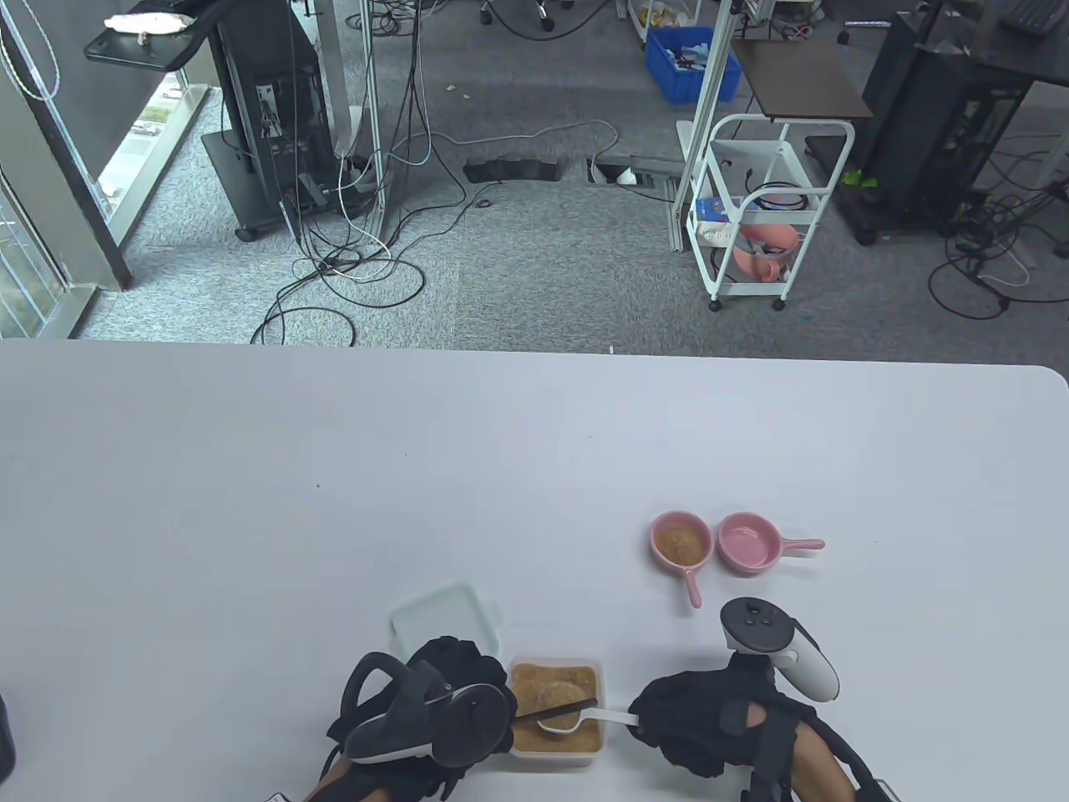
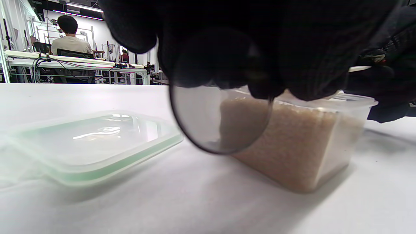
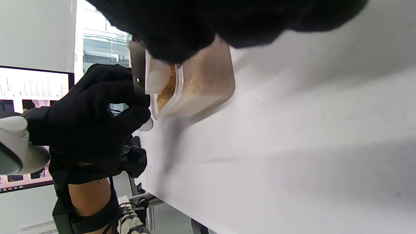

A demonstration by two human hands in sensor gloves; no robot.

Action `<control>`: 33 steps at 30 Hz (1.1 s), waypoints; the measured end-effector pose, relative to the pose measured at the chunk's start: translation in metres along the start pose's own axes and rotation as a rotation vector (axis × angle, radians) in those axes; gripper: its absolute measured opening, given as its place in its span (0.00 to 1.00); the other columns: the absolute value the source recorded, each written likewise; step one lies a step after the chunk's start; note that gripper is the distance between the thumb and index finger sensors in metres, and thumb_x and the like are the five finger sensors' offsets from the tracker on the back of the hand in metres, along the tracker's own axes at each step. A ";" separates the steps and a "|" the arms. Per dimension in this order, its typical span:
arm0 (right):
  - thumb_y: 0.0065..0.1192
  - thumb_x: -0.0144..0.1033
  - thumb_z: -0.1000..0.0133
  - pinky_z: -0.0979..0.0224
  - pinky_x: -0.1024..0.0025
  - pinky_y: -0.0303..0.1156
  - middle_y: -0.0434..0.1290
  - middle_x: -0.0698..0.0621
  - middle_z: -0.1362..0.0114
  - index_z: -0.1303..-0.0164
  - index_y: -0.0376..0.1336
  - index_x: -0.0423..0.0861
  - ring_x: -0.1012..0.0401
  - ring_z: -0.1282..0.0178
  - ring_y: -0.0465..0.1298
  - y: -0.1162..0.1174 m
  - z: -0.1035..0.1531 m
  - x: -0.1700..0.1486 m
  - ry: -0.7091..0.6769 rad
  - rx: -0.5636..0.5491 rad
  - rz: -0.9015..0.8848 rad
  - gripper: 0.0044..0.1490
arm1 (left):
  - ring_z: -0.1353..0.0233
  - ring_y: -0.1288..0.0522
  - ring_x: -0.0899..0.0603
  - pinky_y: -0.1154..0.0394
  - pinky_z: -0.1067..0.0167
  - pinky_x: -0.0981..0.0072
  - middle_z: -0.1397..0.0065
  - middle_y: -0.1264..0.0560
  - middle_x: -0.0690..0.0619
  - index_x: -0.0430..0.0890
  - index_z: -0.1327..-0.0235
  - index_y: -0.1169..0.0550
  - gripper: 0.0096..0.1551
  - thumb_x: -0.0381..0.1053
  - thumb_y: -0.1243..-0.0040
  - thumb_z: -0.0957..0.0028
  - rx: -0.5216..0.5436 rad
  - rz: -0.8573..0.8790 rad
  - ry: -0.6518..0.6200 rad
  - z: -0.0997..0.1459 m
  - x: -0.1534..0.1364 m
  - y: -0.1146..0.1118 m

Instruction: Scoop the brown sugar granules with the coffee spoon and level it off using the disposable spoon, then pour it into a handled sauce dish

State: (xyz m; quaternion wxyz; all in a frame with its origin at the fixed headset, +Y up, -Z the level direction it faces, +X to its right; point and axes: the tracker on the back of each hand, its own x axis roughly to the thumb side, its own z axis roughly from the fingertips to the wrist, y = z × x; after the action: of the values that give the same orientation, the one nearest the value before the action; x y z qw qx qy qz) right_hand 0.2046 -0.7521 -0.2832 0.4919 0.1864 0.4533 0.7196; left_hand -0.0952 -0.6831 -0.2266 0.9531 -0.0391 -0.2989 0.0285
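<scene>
A clear tub of brown sugar stands near the table's front edge. My left hand pinches the dark handle of the coffee spoon, whose heaped bowl hangs over the tub. My right hand grips the white disposable spoon, with its bowl lying against the coffee spoon just above the sugar. In the right wrist view the disposable spoon meets the coffee spoon handle over the tub. Two pink handled sauce dishes sit behind: one holds sugar, the other is empty.
The tub's green-rimmed lid lies flat just behind and left of the tub, and shows again as the lid beside the tub. The white table stretches far and left. A person sits at a distant desk.
</scene>
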 end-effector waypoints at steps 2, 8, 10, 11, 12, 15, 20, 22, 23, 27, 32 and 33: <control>0.59 0.44 0.42 0.52 0.51 0.75 0.80 0.56 0.65 0.41 0.71 0.40 0.58 0.78 0.79 0.000 0.000 0.000 -0.001 0.001 0.001 0.27 | 0.32 0.20 0.52 0.31 0.22 0.49 0.40 0.20 0.68 0.65 0.52 0.14 0.21 0.67 0.31 0.57 0.000 0.001 0.002 0.000 -0.001 0.000; 0.59 0.44 0.42 0.52 0.51 0.75 0.80 0.56 0.65 0.41 0.71 0.40 0.58 0.78 0.79 0.000 0.000 0.000 -0.004 0.006 0.001 0.27 | 0.32 0.20 0.52 0.31 0.22 0.49 0.40 0.20 0.68 0.66 0.52 0.14 0.21 0.67 0.31 0.57 -0.001 0.002 0.010 0.000 -0.002 0.000; 0.59 0.44 0.42 0.52 0.51 0.75 0.81 0.56 0.65 0.41 0.71 0.40 0.58 0.78 0.79 0.000 0.000 0.000 -0.005 0.006 0.002 0.27 | 0.32 0.20 0.52 0.31 0.22 0.49 0.40 0.20 0.68 0.65 0.52 0.14 0.21 0.67 0.31 0.57 0.000 0.002 0.013 0.000 -0.003 0.000; 0.59 0.44 0.42 0.52 0.51 0.75 0.81 0.56 0.65 0.41 0.71 0.40 0.58 0.78 0.79 0.000 0.000 0.000 -0.005 0.007 0.001 0.27 | 0.32 0.20 0.52 0.31 0.22 0.49 0.40 0.20 0.68 0.65 0.52 0.14 0.21 0.67 0.31 0.57 0.000 0.003 0.014 0.000 -0.003 0.000; 0.59 0.44 0.42 0.52 0.51 0.75 0.81 0.56 0.65 0.41 0.71 0.40 0.58 0.78 0.79 0.001 0.000 0.000 -0.005 0.008 0.001 0.27 | 0.32 0.20 0.51 0.31 0.22 0.49 0.40 0.20 0.68 0.65 0.52 0.14 0.21 0.67 0.31 0.57 0.001 0.002 0.017 0.000 -0.004 0.000; 0.59 0.44 0.42 0.52 0.51 0.75 0.81 0.56 0.65 0.41 0.71 0.40 0.58 0.78 0.79 0.001 0.000 0.000 -0.006 0.007 0.000 0.27 | 0.32 0.20 0.52 0.31 0.22 0.49 0.40 0.20 0.68 0.66 0.52 0.14 0.21 0.67 0.31 0.57 0.001 0.001 0.023 0.000 -0.005 0.000; 0.59 0.44 0.42 0.52 0.51 0.75 0.80 0.56 0.65 0.41 0.71 0.40 0.58 0.78 0.79 0.001 0.000 0.000 -0.006 0.010 0.000 0.27 | 0.32 0.20 0.52 0.31 0.22 0.49 0.40 0.20 0.68 0.65 0.52 0.14 0.21 0.67 0.31 0.57 0.005 -0.003 0.034 0.000 -0.007 0.000; 0.59 0.44 0.42 0.52 0.51 0.75 0.80 0.56 0.65 0.41 0.71 0.40 0.58 0.78 0.79 0.001 0.000 0.000 -0.006 0.011 0.001 0.27 | 0.32 0.20 0.51 0.31 0.22 0.49 0.40 0.20 0.68 0.65 0.52 0.14 0.21 0.67 0.31 0.57 0.006 0.002 0.036 0.000 -0.007 0.001; 0.59 0.44 0.42 0.52 0.51 0.75 0.80 0.56 0.65 0.41 0.71 0.40 0.58 0.78 0.79 0.001 0.000 0.000 -0.006 0.013 0.001 0.27 | 0.32 0.20 0.52 0.31 0.22 0.49 0.40 0.20 0.68 0.66 0.52 0.14 0.21 0.67 0.31 0.57 0.005 0.002 0.036 0.000 -0.008 0.001; 0.59 0.44 0.42 0.52 0.51 0.75 0.81 0.56 0.65 0.41 0.71 0.40 0.58 0.78 0.79 0.001 0.000 0.000 -0.008 0.014 0.001 0.27 | 0.32 0.20 0.51 0.31 0.22 0.49 0.40 0.20 0.68 0.65 0.52 0.14 0.21 0.67 0.31 0.57 0.005 0.004 0.045 -0.001 -0.010 0.001; 0.59 0.44 0.42 0.52 0.51 0.75 0.80 0.56 0.65 0.41 0.71 0.40 0.58 0.78 0.79 0.002 -0.001 0.000 -0.009 0.016 0.001 0.27 | 0.32 0.20 0.51 0.31 0.22 0.49 0.40 0.20 0.68 0.65 0.52 0.14 0.21 0.67 0.31 0.57 0.003 0.005 0.056 -0.001 -0.013 0.000; 0.59 0.44 0.42 0.52 0.51 0.75 0.80 0.56 0.65 0.41 0.71 0.40 0.58 0.78 0.79 0.002 -0.001 0.000 -0.010 0.016 0.001 0.27 | 0.32 0.20 0.51 0.31 0.22 0.49 0.40 0.20 0.68 0.66 0.52 0.14 0.21 0.67 0.31 0.57 0.003 0.008 0.057 -0.001 -0.014 0.000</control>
State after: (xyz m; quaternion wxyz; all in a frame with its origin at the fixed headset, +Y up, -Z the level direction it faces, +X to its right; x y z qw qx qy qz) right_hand 0.2031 -0.7522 -0.2823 0.4923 0.1941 0.4567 0.7152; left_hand -0.1059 -0.6843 -0.2355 0.9612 -0.0395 -0.2713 0.0314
